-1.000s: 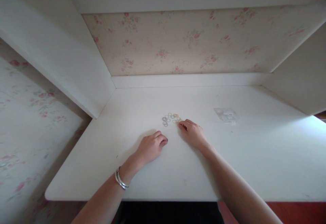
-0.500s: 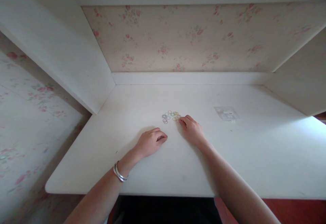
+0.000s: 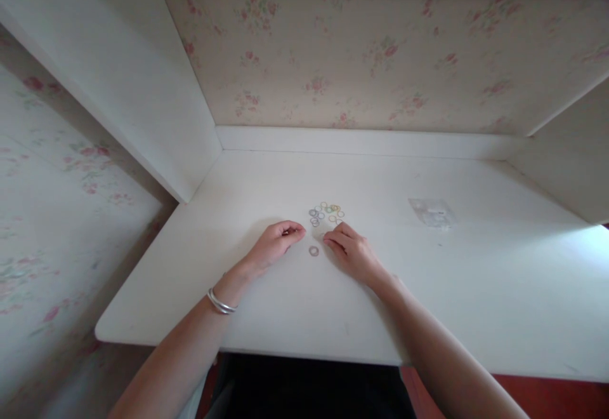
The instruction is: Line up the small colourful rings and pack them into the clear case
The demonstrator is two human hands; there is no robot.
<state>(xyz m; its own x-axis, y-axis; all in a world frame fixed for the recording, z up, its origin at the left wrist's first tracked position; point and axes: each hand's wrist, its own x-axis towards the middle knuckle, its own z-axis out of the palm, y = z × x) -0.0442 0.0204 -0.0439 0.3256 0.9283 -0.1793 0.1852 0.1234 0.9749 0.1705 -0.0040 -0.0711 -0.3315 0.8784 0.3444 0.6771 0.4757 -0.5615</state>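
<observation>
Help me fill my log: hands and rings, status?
Left hand pinched shut; right hand, grip unclear. Rings grouped beyond, more between hands. Bag rightward, clear of both hands.

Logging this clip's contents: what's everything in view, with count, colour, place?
Table: one, white, across the lower half
Ring cluster: several thin rings, grey, yellow, greenish, mid-table
Separate ring: at least one, greyish, nearer table's front edge
Packet: one, transparent whitish, right of the ring cluster
Panels: several, white, left, right and top
Wallpaper: two stretches, pink-flowered, back and left
Lower surface: some patches, red, below table edge
Clothing: one, black, bottom centre
Bracelet: count unclear, silver, left wrist
Left hand: one, bare, left of separate ring
Right hand: one, bare, right of separate ring
</observation>
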